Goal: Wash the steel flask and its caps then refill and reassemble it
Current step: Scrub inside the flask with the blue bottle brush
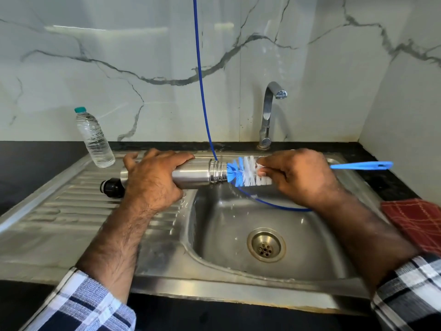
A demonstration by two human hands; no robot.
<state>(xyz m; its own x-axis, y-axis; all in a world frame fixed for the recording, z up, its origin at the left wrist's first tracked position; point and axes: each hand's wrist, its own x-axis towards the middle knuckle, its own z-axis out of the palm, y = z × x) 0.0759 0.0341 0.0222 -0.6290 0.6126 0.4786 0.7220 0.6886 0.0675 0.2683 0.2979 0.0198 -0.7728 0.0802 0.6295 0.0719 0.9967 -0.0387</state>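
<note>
One flask (pixel 195 174), one brush (pixel 248 174), two hands.

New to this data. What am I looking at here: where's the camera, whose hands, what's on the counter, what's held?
There is no robot, just a person, and the single picture comes from a camera worn on their head, looking down at a steel sink. The left hand grips a steel flask held sideways over the sink. The right hand holds a blue and white bottle brush at the flask's mouth. On the drainboard lie a black cap and a plastic water bottle. A tap stands behind, a thin blue hose hangs down into the basin, and a red cloth lies at the right.
</note>
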